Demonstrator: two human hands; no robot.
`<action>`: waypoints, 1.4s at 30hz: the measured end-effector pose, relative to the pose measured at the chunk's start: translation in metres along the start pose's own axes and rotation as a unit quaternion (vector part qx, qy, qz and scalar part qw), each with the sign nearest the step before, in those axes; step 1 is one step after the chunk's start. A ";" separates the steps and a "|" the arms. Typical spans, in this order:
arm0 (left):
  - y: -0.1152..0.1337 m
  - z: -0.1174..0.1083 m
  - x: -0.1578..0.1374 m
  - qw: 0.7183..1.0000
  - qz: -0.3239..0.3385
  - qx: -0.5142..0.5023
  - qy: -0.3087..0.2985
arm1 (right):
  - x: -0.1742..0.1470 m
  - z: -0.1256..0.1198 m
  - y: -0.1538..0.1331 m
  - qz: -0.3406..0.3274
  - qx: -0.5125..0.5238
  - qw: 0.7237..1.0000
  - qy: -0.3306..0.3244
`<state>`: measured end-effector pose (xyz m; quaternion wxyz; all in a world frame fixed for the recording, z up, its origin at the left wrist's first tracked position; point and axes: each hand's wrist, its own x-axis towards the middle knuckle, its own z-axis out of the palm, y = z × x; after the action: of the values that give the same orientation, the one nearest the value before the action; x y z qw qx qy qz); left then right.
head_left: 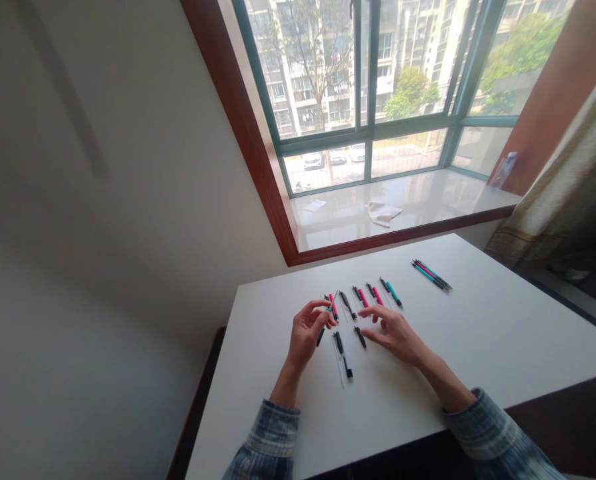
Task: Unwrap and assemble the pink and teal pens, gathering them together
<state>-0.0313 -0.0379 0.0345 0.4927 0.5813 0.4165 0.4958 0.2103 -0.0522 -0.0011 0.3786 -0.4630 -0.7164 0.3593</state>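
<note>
My left hand [308,330] is closed in a pinch on a teal pen barrel [329,309], mostly covered by the fingers. A thin refill-like tip juts up from it. My right hand [391,332] has its thumb and index finger spread, with nothing seen between them. Just left of its thumb lies a short black pen part [361,337]; I cannot tell whether they touch. Nearer me on the table are a black pen part with a clip [339,343], a black piece [348,368] and a thin clear refill [339,363].
Beyond my hands runs a row of pen parts, including a black one [347,305], pink barrels [363,298] and a teal barrel [394,293]. Several assembled pens [431,275] lie together farther right on the white table [503,327]. A cloth [383,213] and a bottle [503,171] rest on the windowsill.
</note>
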 end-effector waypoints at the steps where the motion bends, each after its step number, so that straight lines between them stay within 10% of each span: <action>1: 0.000 0.000 0.000 1.000 0.000 -0.001 -0.003 | 0.001 0.000 0.000 0.000 0.007 1.000 0.017; 12: 0.001 0.004 -0.008 0.989 -0.020 0.033 -0.145 | 0.003 0.005 -0.007 0.019 0.209 0.978 0.014; 20: 0.005 0.007 -0.009 0.978 -0.028 0.078 -0.193 | 0.002 0.003 -0.012 0.000 0.137 0.991 0.000; 33: -0.002 0.003 -0.007 0.988 -0.021 0.036 -0.148 | 0.005 0.002 0.003 0.075 0.329 0.934 0.118; 42: -0.004 -0.003 -0.003 0.998 -0.016 -0.011 -0.053 | 0.005 0.005 0.005 0.076 0.219 0.966 0.117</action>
<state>-0.0350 -0.0395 0.0301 0.5283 0.5949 0.3934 0.4607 0.2064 -0.0472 -0.0072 0.5239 -0.4605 -0.5336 0.4782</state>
